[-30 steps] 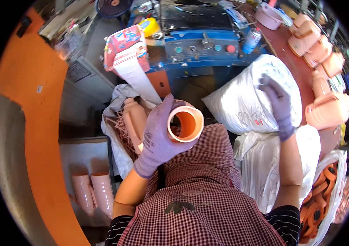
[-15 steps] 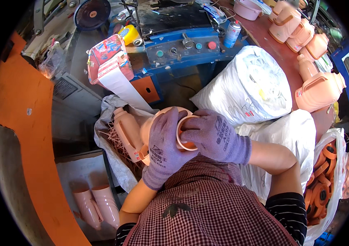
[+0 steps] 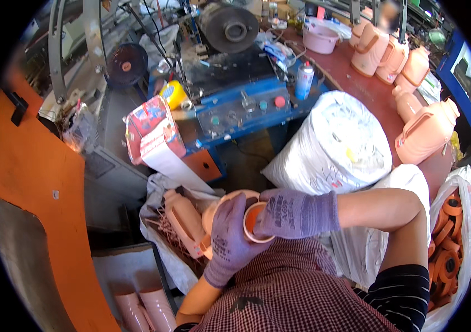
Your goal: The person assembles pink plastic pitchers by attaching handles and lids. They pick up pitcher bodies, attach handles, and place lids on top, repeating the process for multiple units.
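Our left grip (image 3: 232, 235) clasps the peach jug (image 3: 252, 217) off the worktop's (image 3: 346, 77) left edge, apparently steadying it, its opening turned toward our right grip (image 3: 293, 214); that one covers the opening, fingertips hidden, so we cannot tell whether it is closed; other jugs (image 3: 426, 130) line the worktop's right edge, probably for easy reach.

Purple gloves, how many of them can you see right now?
2 purple gloves: one on the left hand, which holds a peach jug, the other on the right hand at the jug's open mouth. Others may be hidden in the clutter.
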The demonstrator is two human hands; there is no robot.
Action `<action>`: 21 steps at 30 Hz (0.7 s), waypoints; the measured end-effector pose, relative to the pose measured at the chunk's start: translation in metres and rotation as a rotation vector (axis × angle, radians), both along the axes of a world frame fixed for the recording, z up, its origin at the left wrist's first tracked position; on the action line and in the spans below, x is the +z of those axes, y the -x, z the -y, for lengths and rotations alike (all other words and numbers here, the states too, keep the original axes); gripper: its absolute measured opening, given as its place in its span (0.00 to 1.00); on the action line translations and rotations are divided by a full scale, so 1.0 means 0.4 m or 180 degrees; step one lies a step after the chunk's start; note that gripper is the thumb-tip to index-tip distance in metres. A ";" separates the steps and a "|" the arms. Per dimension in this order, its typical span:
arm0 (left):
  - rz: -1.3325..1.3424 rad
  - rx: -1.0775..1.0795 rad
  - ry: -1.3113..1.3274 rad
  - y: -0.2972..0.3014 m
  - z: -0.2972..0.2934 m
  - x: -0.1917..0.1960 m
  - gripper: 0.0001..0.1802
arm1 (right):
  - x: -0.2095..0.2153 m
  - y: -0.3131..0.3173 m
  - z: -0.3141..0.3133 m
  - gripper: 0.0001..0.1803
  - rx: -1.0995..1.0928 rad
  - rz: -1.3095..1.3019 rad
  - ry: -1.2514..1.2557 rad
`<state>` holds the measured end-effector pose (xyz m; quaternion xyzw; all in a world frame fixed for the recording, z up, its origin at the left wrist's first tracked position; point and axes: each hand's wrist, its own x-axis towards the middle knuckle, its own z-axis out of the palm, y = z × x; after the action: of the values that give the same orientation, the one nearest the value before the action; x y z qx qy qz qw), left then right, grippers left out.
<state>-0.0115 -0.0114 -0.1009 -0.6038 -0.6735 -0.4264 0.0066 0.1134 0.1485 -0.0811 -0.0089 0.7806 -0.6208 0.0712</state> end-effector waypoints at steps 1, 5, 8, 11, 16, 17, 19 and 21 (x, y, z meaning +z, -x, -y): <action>0.0112 -0.0002 0.0101 0.010 -0.004 0.007 0.44 | -0.019 0.013 -0.014 0.14 0.0177 -0.0498 -0.0782; 0.1019 0.0198 0.0060 0.084 0.021 0.052 0.34 | 0.178 0.103 -0.101 0.13 0.0106 -0.2677 -0.2743; 0.0942 0.0400 0.0313 0.137 0.073 0.083 0.39 | 0.186 0.135 -0.200 0.12 -0.1477 -0.2642 -0.2542; 0.0147 0.0497 0.0450 0.192 0.117 0.066 0.44 | 0.121 0.143 -0.254 0.13 -0.1645 -0.2342 -0.2708; 0.0377 0.0405 -0.0201 0.187 0.081 0.185 0.45 | 0.001 0.099 -0.239 0.13 -0.1666 -0.1987 -0.2330; 0.0317 0.0365 -0.0383 0.182 0.068 0.230 0.45 | -0.023 0.080 -0.228 0.12 -0.1721 -0.1936 -0.2270; -0.0090 -0.0004 -0.0827 0.182 0.018 0.319 0.45 | -0.077 0.025 -0.203 0.11 -0.1765 -0.1695 -0.2038; -0.0681 -0.0227 -0.1498 0.174 -0.070 0.371 0.42 | -0.138 -0.048 -0.170 0.11 -0.1793 -0.1279 -0.1784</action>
<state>-0.0812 0.0166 0.0476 -0.6508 -0.5295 -0.5049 0.2030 0.1328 0.2166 -0.1363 0.1033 0.8891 -0.3664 -0.2541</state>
